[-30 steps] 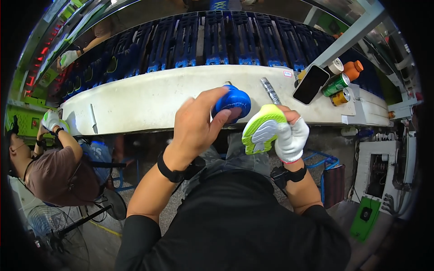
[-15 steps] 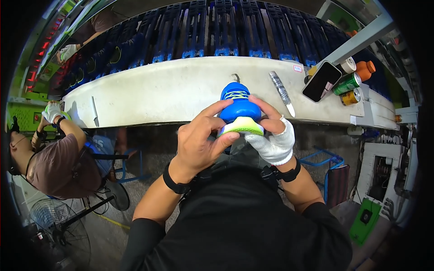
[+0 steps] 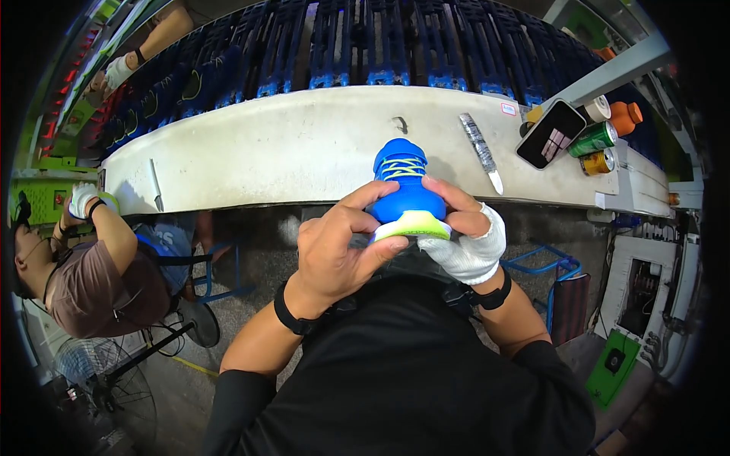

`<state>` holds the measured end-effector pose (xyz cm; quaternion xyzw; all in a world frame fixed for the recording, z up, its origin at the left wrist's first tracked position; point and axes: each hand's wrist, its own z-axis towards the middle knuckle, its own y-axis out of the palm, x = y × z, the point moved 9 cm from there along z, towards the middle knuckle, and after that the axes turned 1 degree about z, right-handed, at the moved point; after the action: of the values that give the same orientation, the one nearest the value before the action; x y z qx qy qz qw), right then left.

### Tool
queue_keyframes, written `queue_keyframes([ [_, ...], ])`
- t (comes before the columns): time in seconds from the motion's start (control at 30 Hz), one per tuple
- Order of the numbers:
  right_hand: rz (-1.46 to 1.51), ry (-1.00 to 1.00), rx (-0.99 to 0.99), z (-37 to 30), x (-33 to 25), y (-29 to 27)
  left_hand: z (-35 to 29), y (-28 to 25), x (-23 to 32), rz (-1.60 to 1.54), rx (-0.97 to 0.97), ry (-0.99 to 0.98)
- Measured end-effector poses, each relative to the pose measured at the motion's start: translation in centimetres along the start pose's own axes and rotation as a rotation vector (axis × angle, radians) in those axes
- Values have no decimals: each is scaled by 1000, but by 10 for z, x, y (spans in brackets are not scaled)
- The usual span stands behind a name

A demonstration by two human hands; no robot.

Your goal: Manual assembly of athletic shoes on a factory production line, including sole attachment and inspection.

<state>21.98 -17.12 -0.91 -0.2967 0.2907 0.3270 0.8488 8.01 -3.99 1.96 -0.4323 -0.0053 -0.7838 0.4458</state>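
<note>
Between my two hands is a blue shoe [image 3: 409, 199] with yellow-green laces, its toe toward me and its heel end near the bench. A yellow-green and white sole [image 3: 414, 223] shows at the toe. Bare-fingered, my left hand [image 3: 334, 242] grips the toe's left side, thumb on the sole and fingers along the upper. My right hand [image 3: 471, 242], in a white glove that leaves some fingertips bare, holds the right side the same way. Past the shoe, a small dark curved piece [image 3: 401, 125] lies on the pale bench top [image 3: 289, 144].
A tape-wrapped knife [image 3: 480, 150] lies right of the shoe. Further right are a phone [image 3: 550, 134], drink cans [image 3: 593, 140] and an orange bottle [image 3: 626, 118]. A conveyor of dark blue slats [image 3: 388, 53] runs behind the bench. At left sits a co-worker [image 3: 106, 281] beside a fan [image 3: 99, 380].
The shoe and both hands sit slightly lower and further right in view, with the grip unchanged. At far left, another person's forearm reaches further into view over the conveyor.
</note>
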Motion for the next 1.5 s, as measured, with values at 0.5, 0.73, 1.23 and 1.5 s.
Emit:
queue_keyframes([
  [0.5, 137, -3, 104, 28, 9, 24, 28, -36, 2, 215, -228, -151],
  [0.73, -113, 130, -107, 0, 17, 53, 31, -23, -17, 386, -492, -217],
  [1.23, -247, 399, -104, -20, 63, 50, -9, -46, -36, 377, -332, -367],
  [1.5, -536, 309, -246, -15, 45, 37, 10, -19, 3, 534, -406, -259],
])
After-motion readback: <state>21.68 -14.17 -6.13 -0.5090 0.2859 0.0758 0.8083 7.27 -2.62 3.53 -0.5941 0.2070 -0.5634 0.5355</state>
